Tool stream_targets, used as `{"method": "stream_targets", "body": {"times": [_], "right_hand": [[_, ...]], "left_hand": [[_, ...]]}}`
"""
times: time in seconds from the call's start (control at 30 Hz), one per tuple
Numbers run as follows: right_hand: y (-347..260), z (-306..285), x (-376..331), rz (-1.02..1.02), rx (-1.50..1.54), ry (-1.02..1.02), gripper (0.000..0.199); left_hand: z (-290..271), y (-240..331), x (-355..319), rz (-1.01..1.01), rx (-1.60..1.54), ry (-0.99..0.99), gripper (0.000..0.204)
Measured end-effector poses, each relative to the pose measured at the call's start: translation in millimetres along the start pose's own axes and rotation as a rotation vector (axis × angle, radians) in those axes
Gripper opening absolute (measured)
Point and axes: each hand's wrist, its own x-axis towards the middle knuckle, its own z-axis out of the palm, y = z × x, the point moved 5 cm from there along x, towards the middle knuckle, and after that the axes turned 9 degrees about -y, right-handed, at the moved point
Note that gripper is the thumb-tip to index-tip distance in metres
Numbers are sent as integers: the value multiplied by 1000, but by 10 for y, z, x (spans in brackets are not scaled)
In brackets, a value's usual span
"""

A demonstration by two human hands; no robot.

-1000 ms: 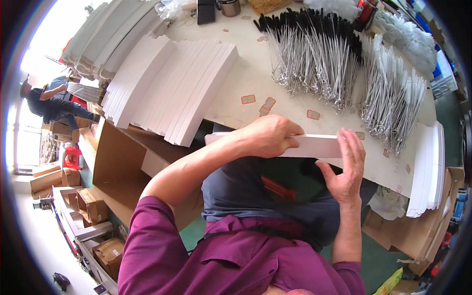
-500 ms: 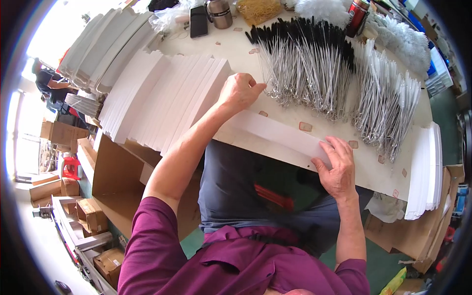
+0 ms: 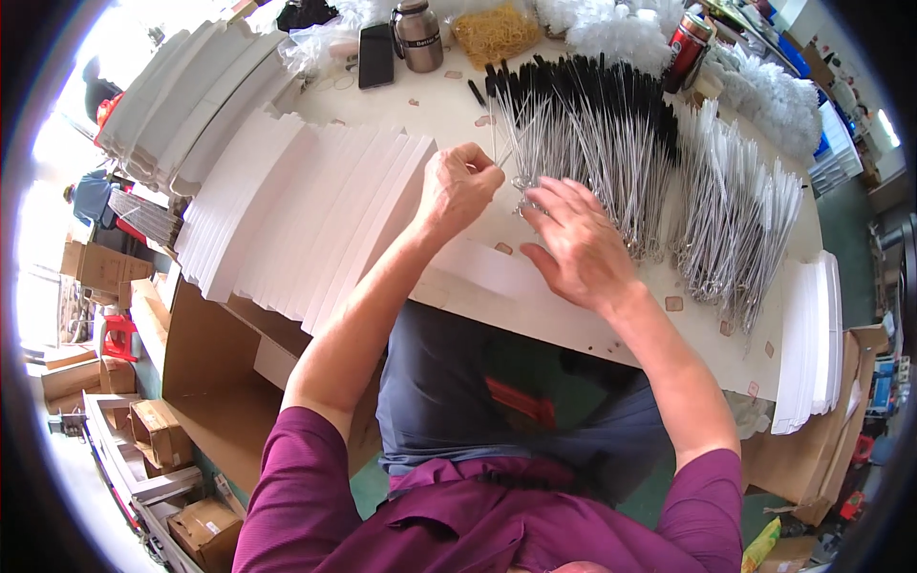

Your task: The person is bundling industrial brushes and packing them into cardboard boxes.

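My left hand is closed in a pinch, and a thin wire brush rises from its fingertips. My right hand has its fingers apart, over the near left end of a heap of black-tipped wire brushes. The looped wire ends of that heap point towards me. Under my hands, along the table's front edge, lies a long white flat box, partly hidden by the right hand. Beside the left forearm stands a row of similar folded white boxes.
White-tipped wire brushes are heaped at the right, with a stack of white boxes near the corner. A phone, a steel flask, a bag of rubber bands and a red can stand at the back.
My right hand has left the right end of the white box and moved left and away from me to the brushes. My left hand stays in nearly the same spot, still pinching.
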Motion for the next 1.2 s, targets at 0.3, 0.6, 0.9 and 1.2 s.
{"method": "stream_targets", "body": {"times": [0.3, 0.6, 0.9, 1.2], "right_hand": [[386, 103, 380, 56, 24, 134, 45], [778, 325, 350, 255, 169, 85, 35], [886, 376, 411, 346, 299, 151, 11], [928, 302, 355, 496, 399, 95, 19]], "left_hand": [[130, 180, -85, 145, 113, 45, 14], [369, 86, -168, 33, -52, -60, 17], [334, 42, -183, -14, -16, -54, 17], [214, 76, 89, 121, 229, 116, 19]]}}
